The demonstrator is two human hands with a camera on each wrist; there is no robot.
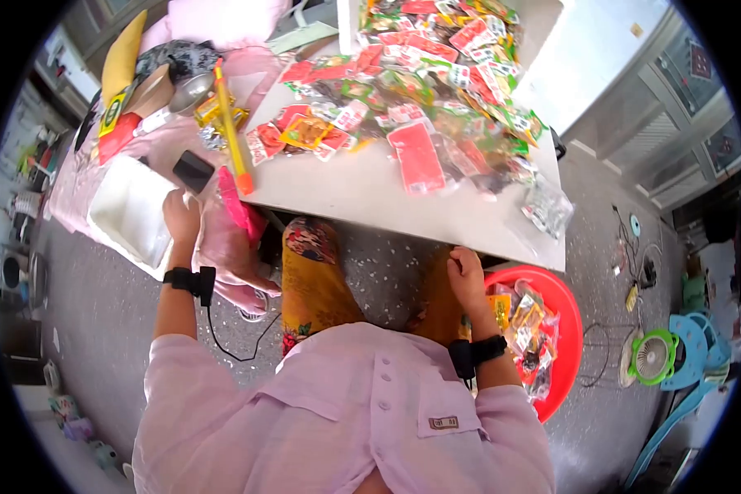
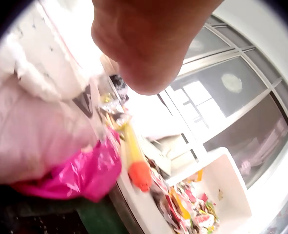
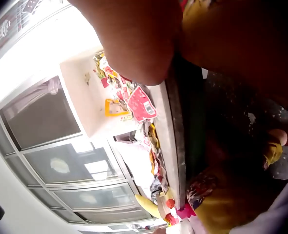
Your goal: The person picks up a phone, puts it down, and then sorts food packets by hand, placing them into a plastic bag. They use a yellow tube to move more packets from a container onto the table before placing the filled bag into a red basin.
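Note:
In the head view my left hand [image 1: 181,216] is at the right rim of a white tub [image 1: 132,218], fingers turned away from the camera; I cannot tell whether they grip the rim. A dark phone [image 1: 193,170] lies just beyond that hand. My right hand [image 1: 468,280] hangs loosely curled over my right knee, below the table's front edge, with nothing seen in it. Beside its wrist stands a red basin [image 1: 570,329] holding several snack packets [image 1: 531,329]. Both wrist views show mostly the underside of the hand, with the fingertips hidden.
Snack packets [image 1: 420,82] are heaped on the white table [image 1: 337,198], spilling from a white bin [image 1: 543,25]. A yellow tube with orange ends [image 1: 232,132] lies at the table's left edge, near a pink plastic bag [image 1: 232,198]. A green fan [image 1: 654,357] stands at right.

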